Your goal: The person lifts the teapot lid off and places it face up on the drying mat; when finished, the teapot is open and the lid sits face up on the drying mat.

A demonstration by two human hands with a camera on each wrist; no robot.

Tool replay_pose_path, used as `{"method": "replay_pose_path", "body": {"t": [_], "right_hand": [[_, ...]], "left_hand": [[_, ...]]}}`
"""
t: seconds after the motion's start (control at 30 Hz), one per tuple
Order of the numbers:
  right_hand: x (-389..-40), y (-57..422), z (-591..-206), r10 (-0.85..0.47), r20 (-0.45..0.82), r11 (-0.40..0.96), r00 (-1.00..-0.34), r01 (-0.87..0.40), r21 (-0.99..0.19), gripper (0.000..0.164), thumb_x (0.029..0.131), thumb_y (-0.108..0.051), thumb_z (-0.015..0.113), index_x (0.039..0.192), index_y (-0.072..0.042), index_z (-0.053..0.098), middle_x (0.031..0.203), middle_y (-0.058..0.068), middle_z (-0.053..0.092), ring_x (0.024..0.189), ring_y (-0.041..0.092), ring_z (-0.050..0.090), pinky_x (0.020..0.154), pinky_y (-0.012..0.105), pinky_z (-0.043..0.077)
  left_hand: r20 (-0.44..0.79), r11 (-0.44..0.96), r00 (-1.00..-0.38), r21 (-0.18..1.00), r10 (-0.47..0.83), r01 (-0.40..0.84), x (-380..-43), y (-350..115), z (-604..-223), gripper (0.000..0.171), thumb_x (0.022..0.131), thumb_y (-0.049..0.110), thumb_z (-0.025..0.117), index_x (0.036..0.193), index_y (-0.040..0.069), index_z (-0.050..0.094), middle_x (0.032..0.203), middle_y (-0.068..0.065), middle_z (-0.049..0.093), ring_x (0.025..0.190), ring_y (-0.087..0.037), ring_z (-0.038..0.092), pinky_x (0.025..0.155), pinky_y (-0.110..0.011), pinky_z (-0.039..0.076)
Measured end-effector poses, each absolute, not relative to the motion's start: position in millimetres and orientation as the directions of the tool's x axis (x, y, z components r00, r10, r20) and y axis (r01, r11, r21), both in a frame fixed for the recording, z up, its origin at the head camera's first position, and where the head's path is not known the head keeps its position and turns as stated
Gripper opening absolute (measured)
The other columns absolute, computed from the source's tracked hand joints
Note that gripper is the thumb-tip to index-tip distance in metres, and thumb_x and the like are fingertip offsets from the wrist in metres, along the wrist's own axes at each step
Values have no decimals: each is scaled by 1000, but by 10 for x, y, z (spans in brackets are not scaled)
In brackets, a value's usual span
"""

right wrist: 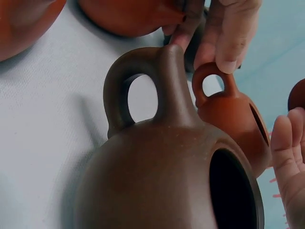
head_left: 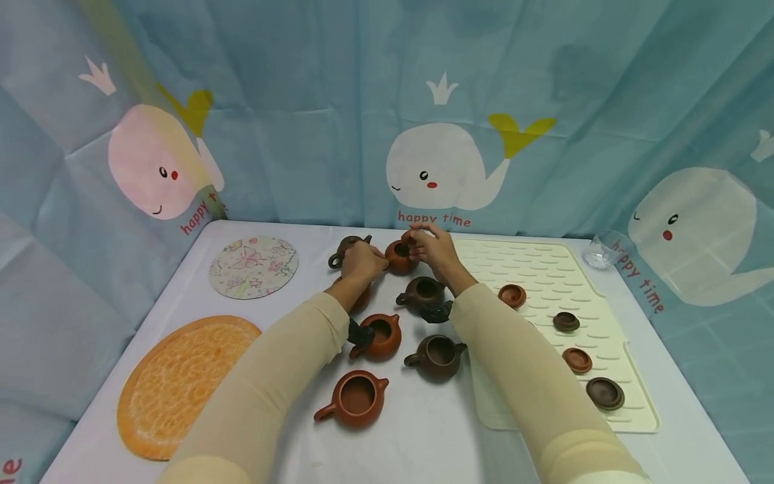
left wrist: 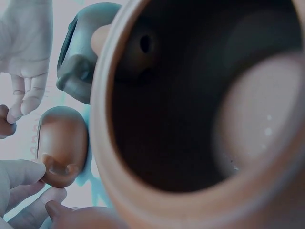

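At the back of the table my left hand [head_left: 365,261] pinches the handle of a small reddish-brown clay teapot [head_left: 400,267], which is uncovered. My right hand [head_left: 438,250] holds its fingers round a small reddish lid [head_left: 408,238] just above and right of that opening. In the right wrist view the left thumb and fingers meet at the teapot's loop handle [right wrist: 200,81], while the lid [right wrist: 298,97] is apart from the pot. A dark brown teapot [head_left: 345,249] stands behind my left hand, and another dark teapot [head_left: 421,293] is in front of the gripped one.
More lidless teapots stand nearer: a reddish one [head_left: 381,337], a dark one [head_left: 438,358] and a reddish one [head_left: 357,401]. Several lids lie on a cream ridged mat [head_left: 496,250] at right, beside a clear glass [head_left: 605,250]. Floral [head_left: 254,267] and orange [head_left: 187,386] round mats lie left.
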State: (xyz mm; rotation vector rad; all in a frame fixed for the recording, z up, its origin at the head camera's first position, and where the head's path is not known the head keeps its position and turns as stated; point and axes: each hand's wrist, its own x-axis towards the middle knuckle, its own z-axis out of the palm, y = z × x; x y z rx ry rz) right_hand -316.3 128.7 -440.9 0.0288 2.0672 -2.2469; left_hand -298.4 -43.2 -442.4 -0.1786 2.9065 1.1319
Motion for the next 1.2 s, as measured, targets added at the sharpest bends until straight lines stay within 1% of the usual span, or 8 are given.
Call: {"method": "replay_pose_path", "body": {"t": [0.17,0.37,0.5,0.67,0.83,0.97,1.07,1.2], "right_hand": [[-3152,1342,-4380,-81,-32,-90,-996,39,-995,32,90,-19,71,114,-4,55,101,19,66,81,32,61,70,36,53],[-3079,1454,-4271,-119,22,52,-993,-28,-998,38,87,-18,74,120,-4,61,109,14,66,100,35,60,77,37,52],[-3006,1552,-4136,-136,32,102,-990,-46,-994,41,87,-17,73,123,0,61,111,14,64,98,29,60,76,33,51],[-2907,1690,-3920,-191,70,124,-979,-95,-988,45,90,-9,69,130,5,52,116,20,59,101,31,58,80,34,51],[-2773,1847,-3706,-218,69,200,-973,-114,-973,47,90,-8,67,133,3,50,123,21,53,106,30,56,86,37,48],[-2665,1987,-3582,-195,59,252,-979,-108,-962,48,89,-7,68,134,-2,52,126,18,50,108,29,54,92,44,44],[-2605,2106,-3527,-180,66,292,-982,-117,-949,48,89,-7,68,134,-3,53,127,17,50,107,28,54,90,42,45],[-2511,2260,-3452,-174,84,336,-981,-140,-931,47,89,-7,68,134,-3,53,128,18,48,106,26,55,86,33,47]], "left_hand": [[-45,730,-994,676,-96,-101,-2995,-425,-4419,4,81,18,75,81,15,78,85,0,70,86,-24,63,78,-38,49],[-48,731,-995,675,-92,-100,-2987,-399,-4409,5,81,19,74,82,15,78,86,0,71,86,-24,64,78,-38,49],[-53,728,-994,677,-94,-104,-2981,-380,-4392,6,82,19,75,82,14,78,86,-1,70,86,-25,63,77,-39,49],[-55,731,-994,674,-96,-108,-2976,-379,-4383,6,82,20,75,83,14,78,87,-1,70,86,-24,63,77,-38,49],[-67,735,-993,668,-93,-114,-2970,-391,-4385,8,84,20,74,87,14,79,90,-2,71,89,-24,63,78,-38,49],[-72,735,-993,667,-96,-120,-2964,-399,-4400,10,84,20,74,90,14,79,93,-2,71,90,-25,63,79,-38,49],[-71,734,-993,668,-97,-120,-2959,-407,-4415,10,84,19,74,90,14,79,93,-2,71,90,-24,64,78,-38,50],[-66,734,-994,670,-91,-112,-2950,-420,-4416,10,85,19,73,91,14,79,93,-2,71,90,-24,64,78,-39,50]]}}
